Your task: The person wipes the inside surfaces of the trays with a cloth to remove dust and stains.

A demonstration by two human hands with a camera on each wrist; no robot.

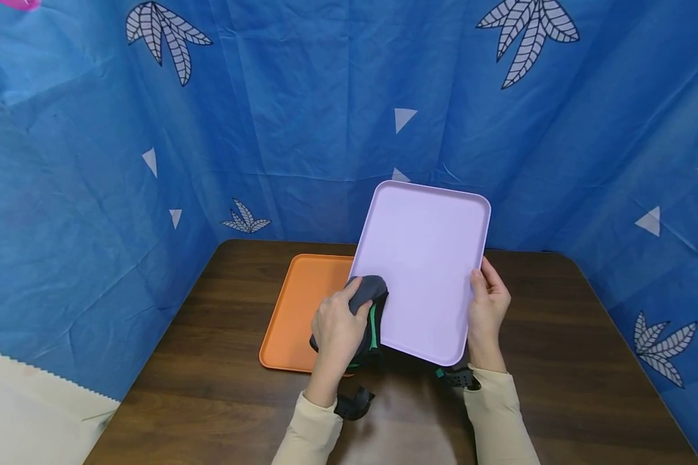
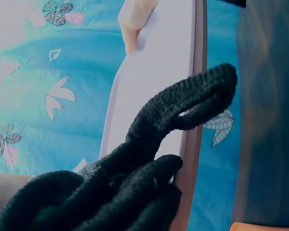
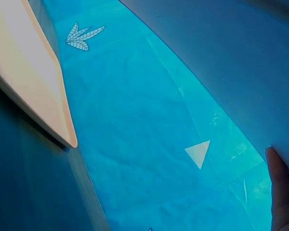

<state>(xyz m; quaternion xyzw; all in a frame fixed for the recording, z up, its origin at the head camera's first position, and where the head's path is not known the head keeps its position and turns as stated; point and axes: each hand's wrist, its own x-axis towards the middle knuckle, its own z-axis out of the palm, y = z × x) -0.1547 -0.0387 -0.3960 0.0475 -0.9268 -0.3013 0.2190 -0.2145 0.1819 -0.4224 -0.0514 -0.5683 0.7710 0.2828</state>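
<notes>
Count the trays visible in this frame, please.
2. The lavender tray is held tilted above the table by the right hand, the left hand pressing a dark cloth to it. The orange tray lies flat, partly hidden behind.

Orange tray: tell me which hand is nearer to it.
Left. The left hand, gripping a dark cloth, is above the orange tray's right edge. The right hand holds the lilac tray's far side, well away.
</notes>
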